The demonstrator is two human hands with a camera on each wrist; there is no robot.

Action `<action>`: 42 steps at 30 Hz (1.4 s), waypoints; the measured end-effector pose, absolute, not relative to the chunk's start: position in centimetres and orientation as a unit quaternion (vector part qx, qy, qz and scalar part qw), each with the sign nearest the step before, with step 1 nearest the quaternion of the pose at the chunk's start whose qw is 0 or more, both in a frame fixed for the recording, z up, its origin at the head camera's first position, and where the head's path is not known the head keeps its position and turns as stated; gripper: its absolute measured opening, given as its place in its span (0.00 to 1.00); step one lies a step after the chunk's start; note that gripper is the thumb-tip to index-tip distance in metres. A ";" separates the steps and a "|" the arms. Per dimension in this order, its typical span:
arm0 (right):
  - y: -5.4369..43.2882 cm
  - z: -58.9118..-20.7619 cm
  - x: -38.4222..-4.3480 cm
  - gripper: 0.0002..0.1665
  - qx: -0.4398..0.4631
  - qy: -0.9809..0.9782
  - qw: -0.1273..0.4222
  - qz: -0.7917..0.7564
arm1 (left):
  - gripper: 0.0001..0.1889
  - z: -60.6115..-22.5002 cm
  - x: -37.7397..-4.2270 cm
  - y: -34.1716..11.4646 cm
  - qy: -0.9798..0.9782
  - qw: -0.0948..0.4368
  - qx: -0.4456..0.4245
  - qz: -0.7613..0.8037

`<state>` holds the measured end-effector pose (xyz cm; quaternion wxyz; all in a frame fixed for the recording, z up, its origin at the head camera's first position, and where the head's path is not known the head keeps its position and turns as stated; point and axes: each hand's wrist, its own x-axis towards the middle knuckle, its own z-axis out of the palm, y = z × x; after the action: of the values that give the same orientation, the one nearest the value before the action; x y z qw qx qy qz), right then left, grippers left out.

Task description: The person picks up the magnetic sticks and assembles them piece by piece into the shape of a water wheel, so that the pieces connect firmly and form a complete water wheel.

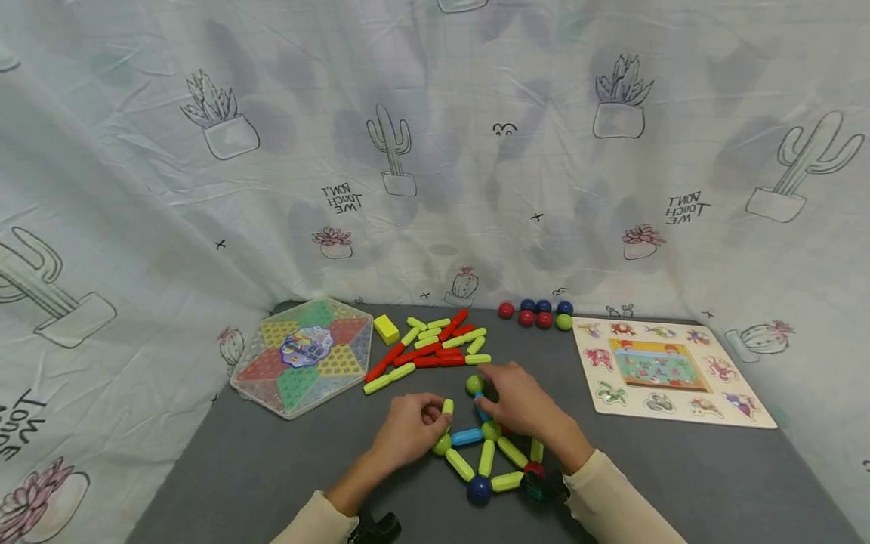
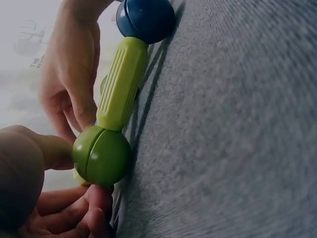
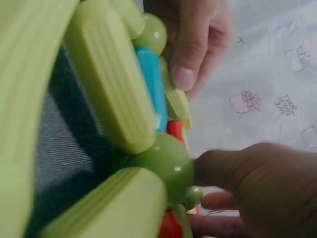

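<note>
a yellow-green rod [image 1: 447, 406] is pinched by the left hand [image 1: 409, 428] just beside a green ball [image 1: 442, 445]. a blue rod [image 1: 482, 415] is gripped by the right hand [image 1: 522, 399].

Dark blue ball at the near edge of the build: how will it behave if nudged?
Probably won't roll freely: three yellow-green rods meet the dark blue ball. A nudge would likely shift those rods too. Its glossy, rounded surface suggests it may be slippery to pinch.
</note>
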<state>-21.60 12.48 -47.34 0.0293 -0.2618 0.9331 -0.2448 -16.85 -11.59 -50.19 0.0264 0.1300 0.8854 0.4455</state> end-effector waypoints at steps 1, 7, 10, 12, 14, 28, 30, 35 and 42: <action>12.4 -47.4 -21.7 0.31 -0.265 0.932 0.032 -0.247 | 0.15 -50.2 -16.8 -11.5 0.889 0.027 0.134 0.438; 12.0 -47.6 -21.7 0.30 -0.315 0.914 0.042 -0.254 | 0.24 -50.3 -16.8 -11.6 0.884 0.016 0.161 0.439; 11.7 -47.6 -21.7 0.30 -0.341 0.904 0.058 -0.250 | 0.27 -51.0 -17.0 -11.9 0.875 -0.007 0.191 0.445; 11.5 -47.6 -21.6 0.30 -0.351 0.900 0.068 -0.248 | 0.28 -51.2 -17.0 -12.0 0.874 -0.013 0.200 0.444; 11.5 -47.7 -21.5 0.30 -0.354 0.900 0.073 -0.245 | 0.29 -51.2 -17.0 -12.0 0.875 -0.012 0.202 0.440; 11.7 -47.5 -20.9 0.30 -0.354 0.898 0.096 -0.244 | 0.31 -50.6 -16.7 -11.8 0.879 0.010 0.164 0.448; 11.9 -47.3 -20.5 0.28 -0.359 0.900 0.080 -0.233 | 0.30 -50.6 -16.7 -11.7 0.881 0.009 0.170 0.441; 13.0 -46.5 -18.9 0.16 -0.385 0.898 0.033 -0.209 | 0.29 -50.4 -16.8 -11.8 0.879 0.028 0.201 0.432; 14.7 -46.8 -17.0 0.04 -0.399 0.887 0.021 -0.231 | 0.18 -50.1 -16.9 -13.1 0.868 0.025 0.234 0.436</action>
<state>-17.00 14.74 -46.78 0.0208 -0.3988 0.8873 -0.2307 -16.89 -13.09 -50.11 0.0254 0.2339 0.8684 0.4364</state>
